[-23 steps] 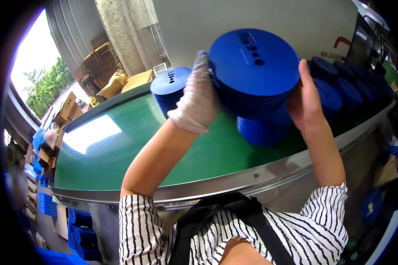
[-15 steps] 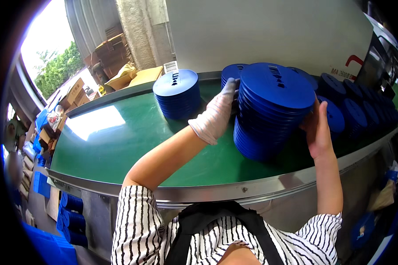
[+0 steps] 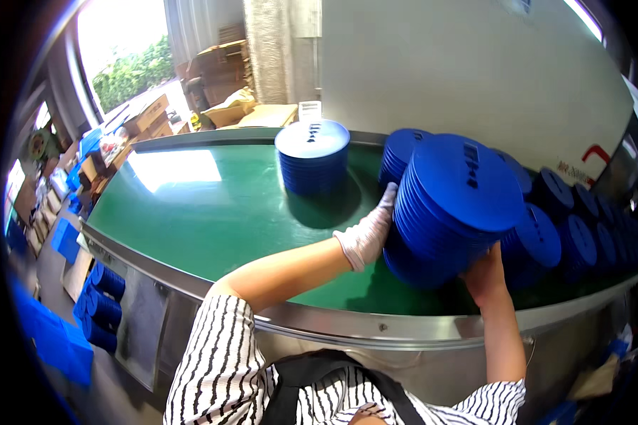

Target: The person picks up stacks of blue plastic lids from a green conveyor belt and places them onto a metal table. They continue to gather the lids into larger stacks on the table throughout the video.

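A tall stack of round blue plastic discs (image 3: 439, 227), with a dark cut-out pattern on the top one, is gripped between my two hands, tilted with its top toward the right. My left hand (image 3: 367, 237), in a pale glove, presses against its left side with the thumb pointing up. Low on the stack's right side is my bare right hand (image 3: 485, 276), its fingers partly hidden behind and below the discs. Another blue disc stack (image 3: 313, 159) stands upright on the green conveyor belt (image 3: 241, 212) to the left. Further disc stacks (image 3: 532, 241) stand close on the right.
A metal rail (image 3: 333, 322) edges the belt in front of me. Behind it rises a large grey panel (image 3: 461, 78). Cardboard boxes (image 3: 149, 113) lie at the far left. More blue stacks (image 3: 99, 308) sit low beside the belt on the left.
The held stack has tipped over from nearly upright. My right hand has slid from its upper right side down toward its base. The whole view has turned slightly left.
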`<state>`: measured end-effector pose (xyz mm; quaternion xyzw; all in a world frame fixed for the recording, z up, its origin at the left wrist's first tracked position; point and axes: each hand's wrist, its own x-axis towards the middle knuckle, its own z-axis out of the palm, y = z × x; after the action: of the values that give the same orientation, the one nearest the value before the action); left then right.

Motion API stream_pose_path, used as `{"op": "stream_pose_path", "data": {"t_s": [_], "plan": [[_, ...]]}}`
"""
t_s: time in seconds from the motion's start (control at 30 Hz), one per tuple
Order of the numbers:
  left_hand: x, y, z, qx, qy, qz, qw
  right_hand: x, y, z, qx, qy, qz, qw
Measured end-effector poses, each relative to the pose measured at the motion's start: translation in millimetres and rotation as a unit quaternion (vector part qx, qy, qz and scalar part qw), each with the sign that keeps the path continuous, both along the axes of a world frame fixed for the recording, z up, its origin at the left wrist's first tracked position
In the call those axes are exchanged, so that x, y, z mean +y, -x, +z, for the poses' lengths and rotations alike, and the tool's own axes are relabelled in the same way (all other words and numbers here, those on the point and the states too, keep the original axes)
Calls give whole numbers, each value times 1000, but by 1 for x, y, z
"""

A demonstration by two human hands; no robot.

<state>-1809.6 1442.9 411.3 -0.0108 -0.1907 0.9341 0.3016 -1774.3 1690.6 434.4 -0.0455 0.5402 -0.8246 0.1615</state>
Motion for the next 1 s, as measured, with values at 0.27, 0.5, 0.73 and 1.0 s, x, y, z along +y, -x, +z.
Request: {"op": "stream_pose_path", "data": {"t_s": [0.27, 0.5, 0.73, 1.0], "plan": [[-34, -40, 39, 102, 19, 60, 993, -25, -4, 19, 72, 57, 93, 991], [-105, -68, 48, 89, 602, 349, 712, -125, 84, -8, 26, 139, 249, 958], [-202, -111, -76, 6, 644, 601, 473, -288, 96, -82, -32, 106, 473, 874], [-229, -311, -152, -230, 623, 626, 408, -429, -56, -200, -150, 50, 569, 807]]}}
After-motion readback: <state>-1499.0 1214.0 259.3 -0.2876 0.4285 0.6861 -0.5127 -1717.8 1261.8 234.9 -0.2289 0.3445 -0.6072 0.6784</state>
